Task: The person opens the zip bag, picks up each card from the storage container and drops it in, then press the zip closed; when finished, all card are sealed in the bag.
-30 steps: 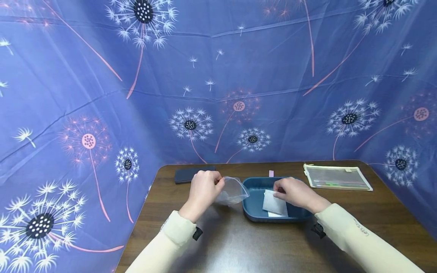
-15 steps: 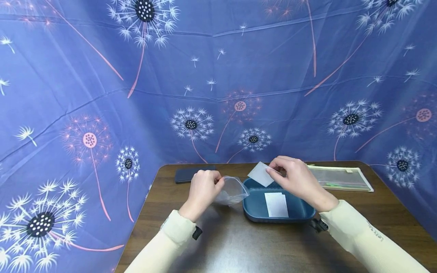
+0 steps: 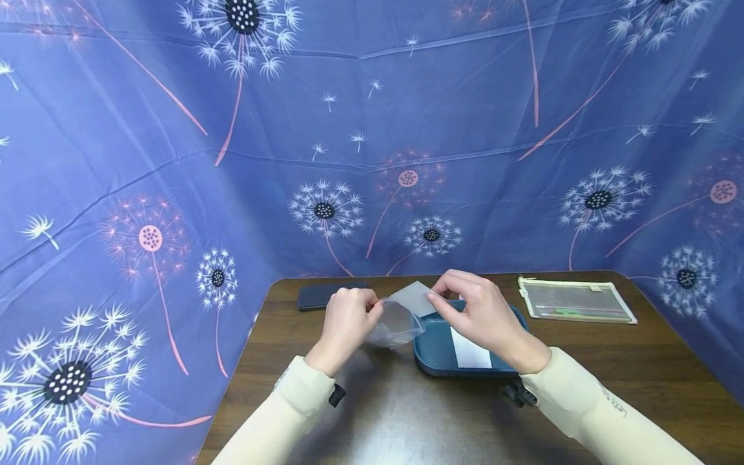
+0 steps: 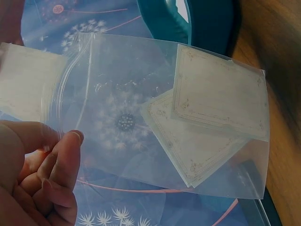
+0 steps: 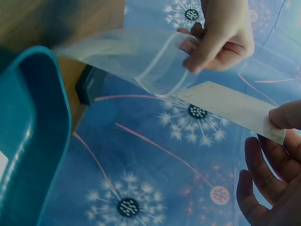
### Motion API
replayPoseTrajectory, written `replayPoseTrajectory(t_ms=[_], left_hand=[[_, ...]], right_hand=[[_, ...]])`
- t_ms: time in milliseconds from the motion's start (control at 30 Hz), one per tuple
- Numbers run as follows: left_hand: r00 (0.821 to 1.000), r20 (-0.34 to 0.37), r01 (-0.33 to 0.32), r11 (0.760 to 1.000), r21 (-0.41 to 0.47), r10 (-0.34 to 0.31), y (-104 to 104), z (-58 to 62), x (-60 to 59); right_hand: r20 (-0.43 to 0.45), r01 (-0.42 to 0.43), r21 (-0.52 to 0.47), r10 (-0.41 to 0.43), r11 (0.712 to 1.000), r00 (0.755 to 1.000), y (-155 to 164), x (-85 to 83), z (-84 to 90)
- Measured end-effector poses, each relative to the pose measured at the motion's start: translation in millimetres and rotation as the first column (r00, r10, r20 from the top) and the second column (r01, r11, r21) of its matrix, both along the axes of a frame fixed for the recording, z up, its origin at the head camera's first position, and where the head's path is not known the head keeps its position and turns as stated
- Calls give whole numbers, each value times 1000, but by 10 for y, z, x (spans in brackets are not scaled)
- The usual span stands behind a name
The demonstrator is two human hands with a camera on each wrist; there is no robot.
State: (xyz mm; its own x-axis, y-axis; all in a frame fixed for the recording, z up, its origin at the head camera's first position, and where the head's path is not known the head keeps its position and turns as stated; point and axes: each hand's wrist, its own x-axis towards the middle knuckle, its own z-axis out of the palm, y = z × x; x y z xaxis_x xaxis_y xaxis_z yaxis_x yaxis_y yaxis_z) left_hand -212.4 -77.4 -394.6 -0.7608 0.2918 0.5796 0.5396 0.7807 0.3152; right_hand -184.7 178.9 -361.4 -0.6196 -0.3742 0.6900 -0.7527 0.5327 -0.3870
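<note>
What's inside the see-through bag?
Two pale cards with thin printed borders lie overlapping inside the clear bag, which the left hand pinches by its open edge. The upper card covers part of the lower one.

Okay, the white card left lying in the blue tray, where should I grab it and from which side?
Judging by its pose, pinch the white card at its far short edge, coming from above: it lies flat on the floor of the blue tray, whose raised walls block a sideways approach.

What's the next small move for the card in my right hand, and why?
Probably slide the card leftward into the clear bag. Your left hand pinches the bag's mouth open toward it, your right hand holds the card right at that opening, and two cards already lie inside.
</note>
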Motion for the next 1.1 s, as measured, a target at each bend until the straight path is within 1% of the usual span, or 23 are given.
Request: replayPoseTrajectory(t_ms=[133,267,433,567,767,900,1033,1100], left_hand=[[1000,2,-1,1000,-4,1,4,11,2],[1000,4,-8,1000,-9,8,8,11,5],[1000,0,-5,1000,-12,5,17,7,20],[1000,-10,-2,1000,-12,2,19,3,20],[1000,-4,6,1000,-14,-6,19,-13,22],[1000,-4,16,1000,-9,-16,19,-9,38],[1000,-3,20,1000,-16,-20,16,-18,33],[1000,-2,20,1000,-22,-20,15,-21,30]], right_hand=[[14,1,2,-1,1000,1000,-44,-17,-102],[17,19,28,-19,999,1000,-104,-42,-218],[10,49,92,-50,995,999,-194,-77,-337],[11,46,148,-48,988,999,-279,-125,-415],[-10,48,212,-47,976,999,-404,-205,-538],[30,67,231,-76,971,997,-456,-236,-579],[73,81,254,-103,964,992,-482,-262,-571],[103,75,265,-106,961,989,-491,-276,-561]])
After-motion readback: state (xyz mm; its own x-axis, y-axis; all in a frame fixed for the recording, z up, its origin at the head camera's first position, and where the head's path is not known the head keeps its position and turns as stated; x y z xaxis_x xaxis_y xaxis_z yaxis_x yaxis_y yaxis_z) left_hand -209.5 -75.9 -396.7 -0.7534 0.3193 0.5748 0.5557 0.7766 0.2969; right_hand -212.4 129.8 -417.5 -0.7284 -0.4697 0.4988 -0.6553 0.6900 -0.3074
